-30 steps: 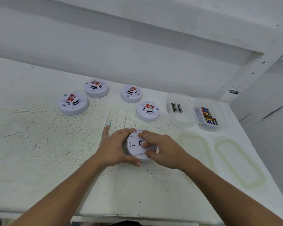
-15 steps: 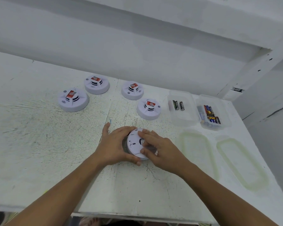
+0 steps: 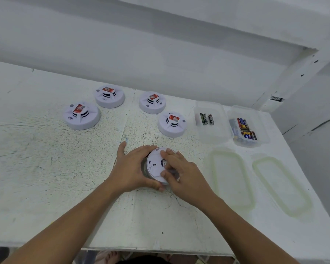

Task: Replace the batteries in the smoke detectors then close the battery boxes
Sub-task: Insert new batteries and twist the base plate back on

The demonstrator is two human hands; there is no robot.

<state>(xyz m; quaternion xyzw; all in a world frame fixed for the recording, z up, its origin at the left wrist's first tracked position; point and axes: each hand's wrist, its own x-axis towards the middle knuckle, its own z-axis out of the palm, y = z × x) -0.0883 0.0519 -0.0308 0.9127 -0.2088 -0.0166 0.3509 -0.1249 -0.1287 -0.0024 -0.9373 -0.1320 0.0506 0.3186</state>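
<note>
1. Left grip (image 3: 133,166) is curled round the smoke detector (image 3: 154,166) from the left, fingers over its far rim and thumb under the near edge, at the table's (image 3: 46,168) front centre.
2. Unmoved over the last second, the detector stands tipped on edge. Its flat back faces up and rightward, and its dome side is hidden against the left palm. Being a round disc, it has no long axis; its short axis leans left to right.
3. Right grip (image 3: 181,174) has shifted: its fingertips have crept from the back's centre to the far rim, thumb at the near edge, pinching across it.
4. That suggests the battery cover is being worked; I cannot tell whether it is being opened or closed.
</note>
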